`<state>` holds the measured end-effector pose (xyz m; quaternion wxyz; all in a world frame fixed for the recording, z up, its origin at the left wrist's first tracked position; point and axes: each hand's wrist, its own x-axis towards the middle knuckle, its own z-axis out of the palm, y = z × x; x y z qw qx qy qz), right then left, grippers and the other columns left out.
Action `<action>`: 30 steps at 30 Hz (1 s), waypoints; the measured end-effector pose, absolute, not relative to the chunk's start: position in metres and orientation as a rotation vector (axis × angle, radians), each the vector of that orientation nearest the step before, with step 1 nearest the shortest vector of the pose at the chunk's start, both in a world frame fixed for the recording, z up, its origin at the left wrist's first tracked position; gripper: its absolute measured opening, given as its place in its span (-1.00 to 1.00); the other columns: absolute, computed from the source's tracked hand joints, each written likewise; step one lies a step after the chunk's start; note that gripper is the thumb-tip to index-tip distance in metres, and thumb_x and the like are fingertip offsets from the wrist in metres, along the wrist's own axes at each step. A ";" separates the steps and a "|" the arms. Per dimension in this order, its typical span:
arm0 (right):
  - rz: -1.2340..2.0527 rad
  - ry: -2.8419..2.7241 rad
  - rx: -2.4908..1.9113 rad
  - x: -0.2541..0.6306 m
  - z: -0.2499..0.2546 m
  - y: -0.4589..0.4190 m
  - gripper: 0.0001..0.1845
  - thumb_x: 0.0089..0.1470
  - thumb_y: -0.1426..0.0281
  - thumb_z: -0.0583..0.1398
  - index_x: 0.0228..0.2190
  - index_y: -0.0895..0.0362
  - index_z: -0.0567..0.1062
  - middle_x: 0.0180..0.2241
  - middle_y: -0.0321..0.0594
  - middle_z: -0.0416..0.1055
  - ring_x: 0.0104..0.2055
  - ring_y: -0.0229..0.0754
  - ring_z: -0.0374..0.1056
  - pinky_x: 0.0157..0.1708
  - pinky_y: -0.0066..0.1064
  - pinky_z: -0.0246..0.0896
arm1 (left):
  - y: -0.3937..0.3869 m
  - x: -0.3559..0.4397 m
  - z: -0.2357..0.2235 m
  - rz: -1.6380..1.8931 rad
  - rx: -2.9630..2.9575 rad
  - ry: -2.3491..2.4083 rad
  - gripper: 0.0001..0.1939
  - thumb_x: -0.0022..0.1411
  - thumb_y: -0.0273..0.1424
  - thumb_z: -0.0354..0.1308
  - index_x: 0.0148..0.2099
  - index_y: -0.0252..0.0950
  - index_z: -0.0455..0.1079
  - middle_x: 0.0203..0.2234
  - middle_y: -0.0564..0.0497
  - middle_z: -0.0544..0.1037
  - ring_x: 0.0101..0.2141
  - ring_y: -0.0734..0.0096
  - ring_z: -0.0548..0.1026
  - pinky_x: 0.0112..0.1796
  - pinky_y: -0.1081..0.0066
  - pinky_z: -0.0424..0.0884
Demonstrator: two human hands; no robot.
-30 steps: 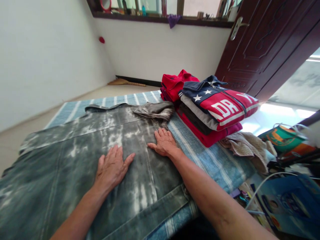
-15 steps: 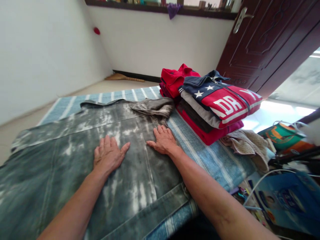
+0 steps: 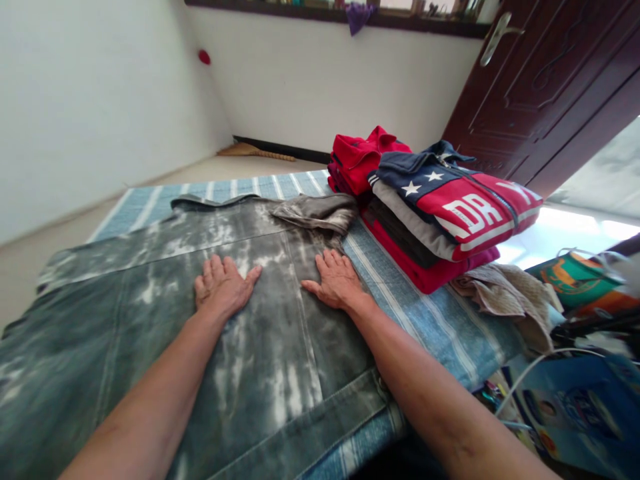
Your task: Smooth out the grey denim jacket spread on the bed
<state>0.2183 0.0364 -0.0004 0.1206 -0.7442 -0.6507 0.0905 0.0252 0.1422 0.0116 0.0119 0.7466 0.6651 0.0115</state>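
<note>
A dark grey-green denim jacket (image 3: 260,320) with whitish faded patches lies spread out, its back upward and its collar toward the far side. My left hand (image 3: 224,285) rests flat on the middle of its back, fingers together and thumb out to the side. Near the right side seam, my right hand (image 3: 336,280) also presses flat on the cloth, palm down, fingers extended. One sleeve (image 3: 320,217) is bunched up beyond my right hand. The near hem band runs below both forearms.
Under the jacket is a blue-and-white striped cloth (image 3: 420,307). Folded clothes stand to the right, topped by a red and navy jacket (image 3: 465,200), with a red garment (image 3: 365,160) behind. A beige towel (image 3: 505,293), bags (image 3: 575,407) and a brown door (image 3: 545,80) are farther right.
My left hand has slid slightly forward over the jacket. My right hand stays flat by the seam. The whole view has shifted a little, so things appear farther right.
</note>
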 end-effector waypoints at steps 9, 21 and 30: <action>0.249 -1.914 -2.194 0.218 0.000 0.036 -0.17 0.17 -0.06 -0.02 0.23 0.28 0.08 0.30 0.09 -0.11 0.33 0.06 -0.25 0.22 -0.12 -0.34 | 0.146 0.021 0.001 0.061 2.397 2.061 -0.15 0.24 0.06 -0.32 0.30 -0.56 0.00 0.30 -0.34 -0.02 0.28 -0.02 -0.07 0.16 0.06 0.01; 0.265 -1.909 -2.207 0.213 -0.002 0.034 -0.19 0.17 -0.04 -0.02 0.23 0.28 0.09 0.30 0.08 -0.10 0.33 0.06 -0.25 0.23 -0.12 -0.35 | 0.156 0.022 0.014 0.032 2.448 2.090 -0.26 0.26 -0.01 -0.25 0.25 -0.48 0.14 0.27 -0.34 0.08 0.26 0.00 0.02 0.17 0.00 -0.03; 0.247 -1.946 -2.227 0.211 -0.007 0.034 -0.22 0.18 -0.01 -0.02 0.23 0.27 0.11 0.30 0.07 -0.10 0.33 0.07 -0.24 0.23 -0.12 -0.34 | 0.180 0.023 -0.001 -0.013 2.398 1.989 -0.15 0.25 0.07 -0.32 0.35 -0.46 -0.10 0.34 -0.21 -0.16 0.32 0.11 -0.23 0.23 0.05 -0.17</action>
